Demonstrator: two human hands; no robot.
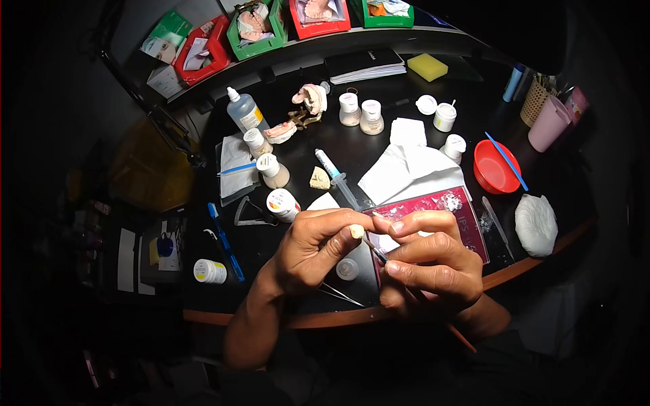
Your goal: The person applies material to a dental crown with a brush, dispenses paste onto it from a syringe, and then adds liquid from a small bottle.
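My left hand pinches a small cream-coloured dental crown between thumb and fingertips, above the front of the desk. In my right hand is a fine brush, its tip right at the crown and its reddish handle sticking out below the palm. The fingertips of both hands meet over a maroon mixing slab smeared with white powder. Beneath the hands lie tweezers and a small white round lid. A syringe and a beige plaster piece lie just beyond.
Powder jars, a clear bottle and dental models stand at the back left. White tissues, a red bowl and a tissue pad are to the right. Coloured bins line the shelf. A blue-handled tool lies left.
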